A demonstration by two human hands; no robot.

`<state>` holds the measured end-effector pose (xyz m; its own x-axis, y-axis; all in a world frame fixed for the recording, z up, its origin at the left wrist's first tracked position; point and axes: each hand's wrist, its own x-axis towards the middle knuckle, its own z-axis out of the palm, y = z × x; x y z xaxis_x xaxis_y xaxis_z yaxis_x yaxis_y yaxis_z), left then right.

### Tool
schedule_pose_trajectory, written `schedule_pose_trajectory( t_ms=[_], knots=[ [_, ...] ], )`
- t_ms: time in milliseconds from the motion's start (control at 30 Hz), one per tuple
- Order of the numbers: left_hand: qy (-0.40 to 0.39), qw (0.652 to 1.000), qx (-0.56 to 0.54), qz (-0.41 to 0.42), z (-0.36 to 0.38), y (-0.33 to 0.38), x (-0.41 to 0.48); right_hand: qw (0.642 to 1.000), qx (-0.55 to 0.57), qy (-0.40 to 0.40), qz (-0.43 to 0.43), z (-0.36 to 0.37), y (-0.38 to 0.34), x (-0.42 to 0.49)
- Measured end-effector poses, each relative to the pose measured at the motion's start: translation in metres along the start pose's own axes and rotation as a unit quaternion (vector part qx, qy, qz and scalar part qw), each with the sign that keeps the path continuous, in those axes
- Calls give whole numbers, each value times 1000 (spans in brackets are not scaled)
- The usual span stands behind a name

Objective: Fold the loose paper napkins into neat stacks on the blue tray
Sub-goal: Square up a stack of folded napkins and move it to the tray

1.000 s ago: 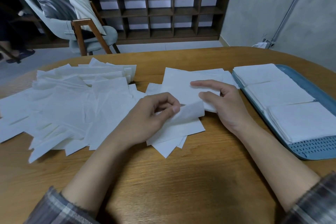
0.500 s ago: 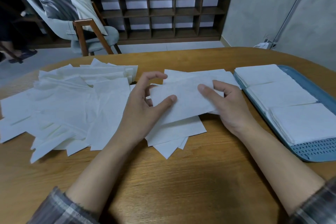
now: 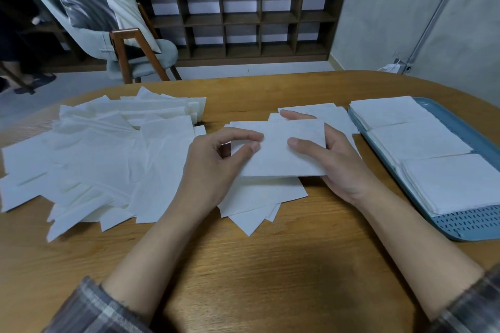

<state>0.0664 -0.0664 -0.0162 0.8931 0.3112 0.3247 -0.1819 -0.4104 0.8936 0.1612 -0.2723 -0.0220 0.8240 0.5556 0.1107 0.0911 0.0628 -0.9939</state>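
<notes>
Left grip (image 3: 213, 167) pinches the near-left edge of a half-folded napkin (image 3: 284, 154) between thumb and forefinger. The right grip (image 3: 341, 165) holds the other end, thumb on top and fingers wrapped behind. Both are closed on the paper, which is lifted just above the wooden desk (image 3: 243, 265) at the centre.

A wide drift of loose napkins (image 3: 108, 159) covers the left of the desk, well apart from the blue tray (image 3: 473, 222) at the far right edge. A smaller heap (image 3: 259, 197) lies directly under the held sheet.

On the tray, three stacks (image 3: 419, 140) sit in a row running away from the person, touching one another. The nearest one lies beside the perforated end.

The held napkin's long axis runs left to right, and the tray lies off its right-hand end, so the right grip is the nearer one for carrying it across. The stacks look roughly square, so I judge one more fold across that long axis is due before it goes over.

No brand, label or writing can be read anywhere.
</notes>
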Motion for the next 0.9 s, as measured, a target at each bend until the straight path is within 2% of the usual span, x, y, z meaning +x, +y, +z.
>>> schedule_pose_trajectory(
  t_ms=[300,433,500,567,667,733,833,900],
  knots=[
    [-4,1000,11,-1,1,-1,-2,998,-54,14,-21,2,0,-1],
    [43,997,58,5,3,-5,-2,996,-70,26,-44,3,-2,-1],
    [75,994,74,4,2,-6,0,998,-24,21,-58,2,-3,-1],
    [84,996,36,-14,1,-4,1,996,59,16,-68,1,-6,-2],
    [5,991,-104,-82,2,3,1,992,121,7,-46,0,-6,-2],
    [-56,973,-187,-121,3,3,0,998,43,17,-46,-1,-2,-1],
    [-75,987,-110,-91,4,1,-2,986,-152,30,-63,2,0,-1],
    [-61,994,-63,-64,3,-1,-2,984,-173,13,-41,4,-1,-1]
  ],
)
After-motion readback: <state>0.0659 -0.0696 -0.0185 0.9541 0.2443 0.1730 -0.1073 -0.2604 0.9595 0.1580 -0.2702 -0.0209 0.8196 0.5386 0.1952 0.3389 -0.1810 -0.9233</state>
